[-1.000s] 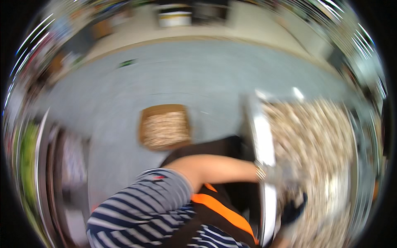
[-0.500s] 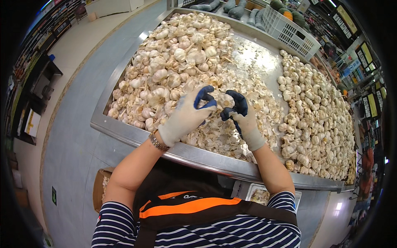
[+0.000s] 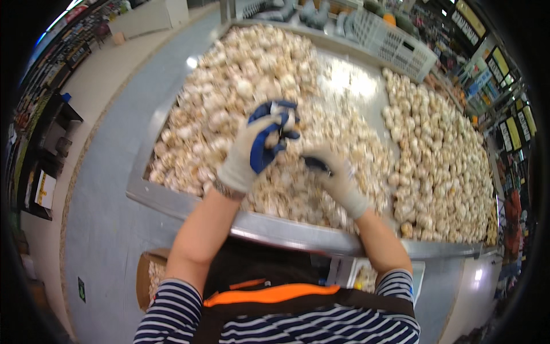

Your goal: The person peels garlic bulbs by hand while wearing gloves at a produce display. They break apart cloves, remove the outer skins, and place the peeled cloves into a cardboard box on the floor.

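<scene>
My left hand (image 3: 256,139), in a pale glove with blue palm and fingers, is curled around a garlic bulb (image 3: 274,139) with its palm side turned up. Pale garlic also shows by its fingertips. To the right and lower, apart from it, is my right hand (image 3: 330,174) in a matching glove. Its fingers are bent and smeared by motion, so whether they hold anything is hidden. Both hands are above loose garlic skins (image 3: 298,186) on a metal display table (image 3: 275,229). A large heap of garlic bulbs (image 3: 229,86) lies to the left and far side.
Cleaner-looking garlic bulbs (image 3: 441,166) fill the table's right side. A white plastic crate (image 3: 395,46) stands at the back, beside dark green gourds (image 3: 315,14). Below the front edge are a cardboard box (image 3: 146,281) at left and a white container (image 3: 421,275) at right.
My left hand has turned palm up with garlic in it and risen slightly. My right hand has drawn away from it, down toward me. The view has shifted a little.
</scene>
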Action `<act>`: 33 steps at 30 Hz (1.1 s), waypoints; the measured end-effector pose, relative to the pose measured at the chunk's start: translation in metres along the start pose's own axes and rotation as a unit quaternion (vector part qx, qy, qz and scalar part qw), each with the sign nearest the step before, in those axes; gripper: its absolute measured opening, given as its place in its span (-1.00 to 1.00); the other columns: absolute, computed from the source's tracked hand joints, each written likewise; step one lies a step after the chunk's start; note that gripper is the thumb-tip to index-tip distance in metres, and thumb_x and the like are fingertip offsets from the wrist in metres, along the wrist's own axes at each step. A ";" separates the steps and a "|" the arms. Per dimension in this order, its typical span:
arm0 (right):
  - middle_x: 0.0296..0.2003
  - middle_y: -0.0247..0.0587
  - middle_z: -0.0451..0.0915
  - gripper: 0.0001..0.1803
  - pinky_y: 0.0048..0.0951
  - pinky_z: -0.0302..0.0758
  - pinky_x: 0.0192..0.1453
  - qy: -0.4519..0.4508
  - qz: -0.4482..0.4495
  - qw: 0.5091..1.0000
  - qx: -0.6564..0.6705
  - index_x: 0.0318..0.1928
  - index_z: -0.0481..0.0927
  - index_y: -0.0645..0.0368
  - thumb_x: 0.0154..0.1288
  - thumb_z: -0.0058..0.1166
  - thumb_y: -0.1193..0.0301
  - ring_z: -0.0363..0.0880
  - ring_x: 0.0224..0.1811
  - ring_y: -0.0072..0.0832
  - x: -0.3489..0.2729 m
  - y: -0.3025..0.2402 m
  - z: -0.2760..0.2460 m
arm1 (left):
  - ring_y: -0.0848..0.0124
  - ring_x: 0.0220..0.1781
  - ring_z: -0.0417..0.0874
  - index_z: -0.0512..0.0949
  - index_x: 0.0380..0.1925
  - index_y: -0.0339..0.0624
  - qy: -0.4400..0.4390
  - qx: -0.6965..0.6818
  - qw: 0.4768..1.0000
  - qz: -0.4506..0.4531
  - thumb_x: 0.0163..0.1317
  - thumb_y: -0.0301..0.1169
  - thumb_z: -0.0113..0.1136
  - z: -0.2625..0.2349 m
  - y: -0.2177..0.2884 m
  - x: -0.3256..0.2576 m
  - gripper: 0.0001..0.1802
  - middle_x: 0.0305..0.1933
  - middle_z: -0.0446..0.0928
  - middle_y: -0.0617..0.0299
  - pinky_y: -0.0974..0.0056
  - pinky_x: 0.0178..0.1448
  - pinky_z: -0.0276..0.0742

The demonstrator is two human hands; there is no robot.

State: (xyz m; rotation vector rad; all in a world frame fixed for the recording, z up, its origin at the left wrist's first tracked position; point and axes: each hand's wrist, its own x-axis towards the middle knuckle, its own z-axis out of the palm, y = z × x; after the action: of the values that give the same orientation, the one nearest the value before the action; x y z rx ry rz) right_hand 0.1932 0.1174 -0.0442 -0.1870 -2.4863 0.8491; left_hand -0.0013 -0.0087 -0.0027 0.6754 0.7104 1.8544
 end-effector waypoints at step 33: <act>0.20 -0.13 0.55 -0.51 -0.28 0.64 0.13 0.045 0.230 0.661 0.713 0.40 0.33 -0.02 0.54 -0.01 0.24 0.67 -0.07 -0.40 -0.007 0.047 -0.012 | 0.47 -0.24 0.63 0.56 0.10 -0.39 0.059 0.182 0.981 0.023 0.35 -0.42 0.08 0.004 -0.017 -0.014 -0.62 -0.19 0.65 0.16 0.43 -0.27 0.55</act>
State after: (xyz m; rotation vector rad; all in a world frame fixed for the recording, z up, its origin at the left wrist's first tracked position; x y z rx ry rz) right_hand 0.2034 0.1596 -0.0674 -0.2556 -0.9983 2.5730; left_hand 0.0168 -0.0152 -0.0138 0.8231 1.1379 1.8351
